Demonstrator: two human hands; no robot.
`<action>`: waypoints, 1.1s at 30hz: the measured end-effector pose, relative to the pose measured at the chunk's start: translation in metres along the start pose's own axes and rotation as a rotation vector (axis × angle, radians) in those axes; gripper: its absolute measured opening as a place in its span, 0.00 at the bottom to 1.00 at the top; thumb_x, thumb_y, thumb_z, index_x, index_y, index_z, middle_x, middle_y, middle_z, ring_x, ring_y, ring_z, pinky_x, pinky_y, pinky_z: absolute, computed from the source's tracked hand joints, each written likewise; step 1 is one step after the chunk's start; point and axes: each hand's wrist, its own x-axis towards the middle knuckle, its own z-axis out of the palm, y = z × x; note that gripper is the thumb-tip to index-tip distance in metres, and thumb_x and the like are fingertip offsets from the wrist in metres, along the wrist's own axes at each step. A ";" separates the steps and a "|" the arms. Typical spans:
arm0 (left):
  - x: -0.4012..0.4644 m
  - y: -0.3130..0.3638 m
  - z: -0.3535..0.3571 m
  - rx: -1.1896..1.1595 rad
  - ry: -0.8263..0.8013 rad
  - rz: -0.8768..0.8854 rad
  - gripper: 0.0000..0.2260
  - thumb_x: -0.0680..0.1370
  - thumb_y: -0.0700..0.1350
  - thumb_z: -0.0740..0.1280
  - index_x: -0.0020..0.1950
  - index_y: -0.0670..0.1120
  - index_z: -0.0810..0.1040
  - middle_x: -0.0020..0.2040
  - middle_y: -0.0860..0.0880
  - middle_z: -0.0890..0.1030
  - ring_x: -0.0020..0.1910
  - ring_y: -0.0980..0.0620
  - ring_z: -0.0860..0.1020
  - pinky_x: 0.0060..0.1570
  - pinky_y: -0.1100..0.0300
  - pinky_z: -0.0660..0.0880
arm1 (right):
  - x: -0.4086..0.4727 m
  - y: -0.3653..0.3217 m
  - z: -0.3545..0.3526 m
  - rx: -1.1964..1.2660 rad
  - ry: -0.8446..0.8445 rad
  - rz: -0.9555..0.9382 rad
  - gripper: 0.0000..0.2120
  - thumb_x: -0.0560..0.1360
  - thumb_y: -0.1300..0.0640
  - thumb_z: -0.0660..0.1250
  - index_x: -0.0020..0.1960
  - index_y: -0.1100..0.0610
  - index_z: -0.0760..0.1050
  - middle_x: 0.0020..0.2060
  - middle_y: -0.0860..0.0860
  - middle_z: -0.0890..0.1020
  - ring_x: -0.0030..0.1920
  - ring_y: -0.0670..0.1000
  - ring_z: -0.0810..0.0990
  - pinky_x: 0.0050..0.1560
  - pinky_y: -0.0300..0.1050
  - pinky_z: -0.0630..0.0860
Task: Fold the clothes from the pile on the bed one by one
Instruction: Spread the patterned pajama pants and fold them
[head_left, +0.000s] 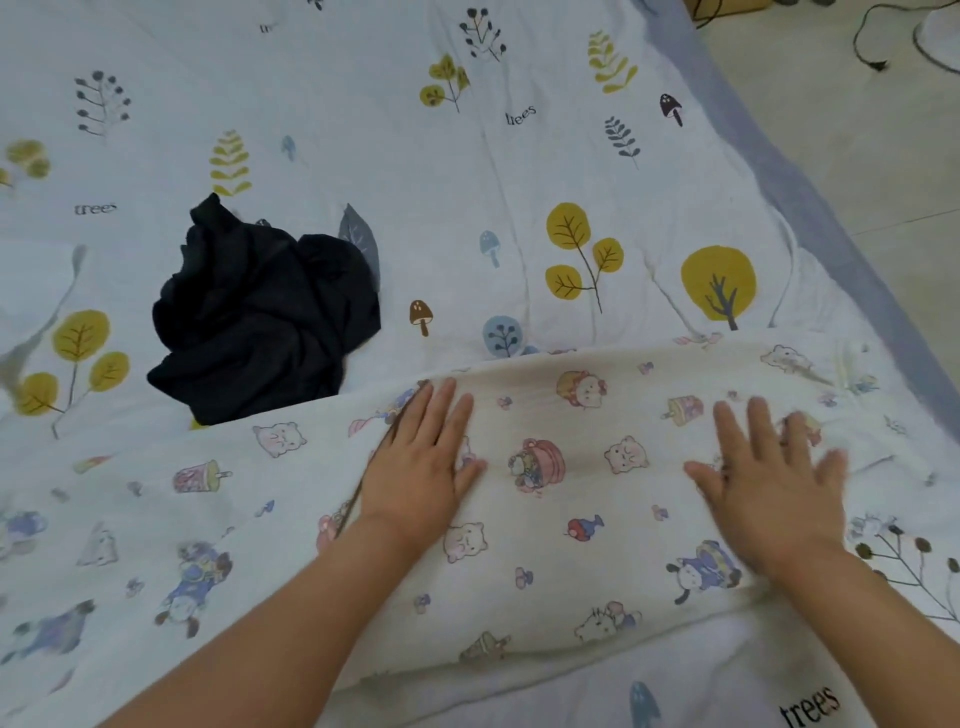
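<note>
**Both palms flat on the cartoon-print garment, dark clothes bunched to the left**

Head view:
- Cartoon-print garment (545, 499): white fabric with small bears, cups and figures, spread across the near part of the bed. Its far edge runs just below the middle of the frame; its near edge is rumpled, lying close to the person.
- Left hand (423, 467): palm down on the garment, fingers straight and close together, thumb out to the right. Nothing grasped, just pressing flat. A fold line in the fabric runs along the hand's left side.
- Right hand (774, 483): also palm down on the same garment, fingers spread and straight, slightly motion-blurred. Nothing grasped.
- The hands are well apart, with printed fabric between them.
- Dark clothes (260, 317): crumpled black/navy heap on the bed, beyond and left of the left hand, its near edge touching the garment's far-left edge. Can't tell how many items are in it.
- Bed sheet (467, 182): white with yellow trees, mushrooms and the word "trees"; a lavender border runs along its right edge.
- Floor (857, 156): pale tile at upper right, with a black cable (865, 49) lying on it.
</note>
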 end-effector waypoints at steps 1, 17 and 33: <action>-0.005 0.003 -0.006 -0.010 0.005 -0.042 0.28 0.81 0.58 0.46 0.77 0.50 0.40 0.77 0.49 0.39 0.76 0.51 0.40 0.73 0.58 0.40 | -0.005 -0.004 -0.006 -0.003 0.028 0.024 0.30 0.78 0.39 0.42 0.76 0.50 0.41 0.76 0.53 0.44 0.75 0.60 0.43 0.71 0.64 0.49; -0.159 -0.055 -0.008 0.047 0.081 -0.317 0.29 0.54 0.39 0.80 0.46 0.42 0.66 0.40 0.40 0.78 0.35 0.41 0.77 0.31 0.52 0.73 | -0.138 -0.201 -0.018 0.243 0.446 -0.831 0.32 0.46 0.71 0.76 0.51 0.61 0.82 0.44 0.60 0.83 0.42 0.59 0.83 0.43 0.52 0.81; -0.222 -0.202 -0.059 -0.155 -0.591 -0.431 0.02 0.74 0.45 0.65 0.46 0.50 0.76 0.41 0.53 0.77 0.42 0.52 0.76 0.40 0.61 0.72 | -0.140 -0.315 -0.055 0.374 0.437 -0.726 0.05 0.64 0.73 0.70 0.37 0.66 0.76 0.39 0.65 0.78 0.43 0.65 0.77 0.43 0.59 0.75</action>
